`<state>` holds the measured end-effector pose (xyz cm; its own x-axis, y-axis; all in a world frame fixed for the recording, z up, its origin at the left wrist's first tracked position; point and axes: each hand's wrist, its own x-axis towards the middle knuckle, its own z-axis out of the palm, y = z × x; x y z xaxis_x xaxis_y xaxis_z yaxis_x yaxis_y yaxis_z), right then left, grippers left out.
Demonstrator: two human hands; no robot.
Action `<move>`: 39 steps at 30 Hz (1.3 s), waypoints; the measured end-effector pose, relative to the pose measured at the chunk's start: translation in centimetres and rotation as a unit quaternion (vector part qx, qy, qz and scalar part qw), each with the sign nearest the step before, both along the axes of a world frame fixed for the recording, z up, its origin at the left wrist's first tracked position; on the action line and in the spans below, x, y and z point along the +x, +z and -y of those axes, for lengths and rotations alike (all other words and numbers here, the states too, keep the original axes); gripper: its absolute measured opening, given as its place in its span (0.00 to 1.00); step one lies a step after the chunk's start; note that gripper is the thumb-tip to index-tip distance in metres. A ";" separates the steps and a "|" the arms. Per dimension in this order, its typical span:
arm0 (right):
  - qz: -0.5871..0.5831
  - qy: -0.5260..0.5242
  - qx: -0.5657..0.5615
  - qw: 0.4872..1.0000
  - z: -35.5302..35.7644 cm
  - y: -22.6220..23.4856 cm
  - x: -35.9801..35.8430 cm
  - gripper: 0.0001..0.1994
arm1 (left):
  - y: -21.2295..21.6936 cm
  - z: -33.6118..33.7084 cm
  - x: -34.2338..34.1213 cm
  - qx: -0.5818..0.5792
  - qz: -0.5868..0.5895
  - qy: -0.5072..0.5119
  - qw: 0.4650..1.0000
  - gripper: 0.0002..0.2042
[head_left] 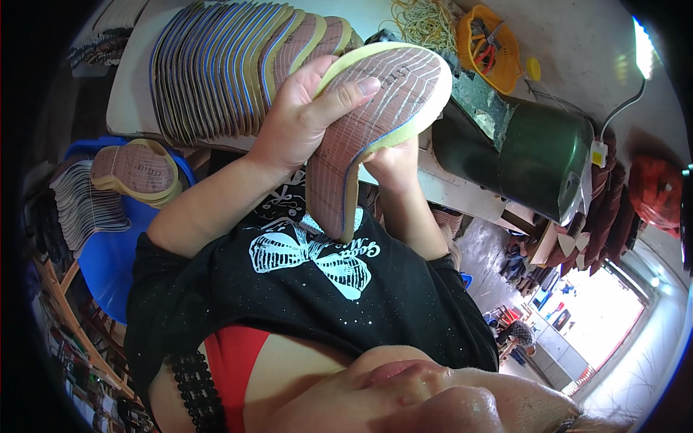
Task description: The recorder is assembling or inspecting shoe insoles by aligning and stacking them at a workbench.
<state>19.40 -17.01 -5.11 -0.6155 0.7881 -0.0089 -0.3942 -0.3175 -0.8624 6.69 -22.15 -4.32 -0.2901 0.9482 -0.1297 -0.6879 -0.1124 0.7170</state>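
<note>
A brown shoe insole [390, 90] with white lines and a pale yellow edge is held up in front of my chest, its wide end up and to the right. My left hand [307, 108] grips its left side, thumb pressed flat on the brown face and fingers behind. On the other side, my right hand [393, 164] holds the insole's edge from behind; most of its fingers are hidden. Just beyond my left hand, a long row of similar insoles [209, 76] stands packed on edge on the white table [131, 97].
Beside my left arm, a blue plastic chair [105, 270] carries more bundled insoles [137, 169]. Rubber bands [426, 25] and a yellow basket [516, 54] with tools lie at the back right. A dark green machine [541, 148] stands right of my hands. Another person [518, 333] bends over far off.
</note>
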 end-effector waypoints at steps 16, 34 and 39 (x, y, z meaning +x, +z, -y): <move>0.275 0.198 0.175 0.924 -1.8 4.7 3.2 0.03 | 3.1 1.2 -2.0 0.032 -0.359 0.029 0.932 0.38; 0.249 0.122 0.259 0.925 -3.9 4.6 2.4 0.06 | 1.2 -2.3 -0.1 0.078 -0.402 0.210 0.888 0.33; 0.218 0.091 0.126 0.964 -3.5 3.5 3.5 0.08 | 1.5 -3.3 0.1 -0.014 -0.161 0.085 0.983 0.20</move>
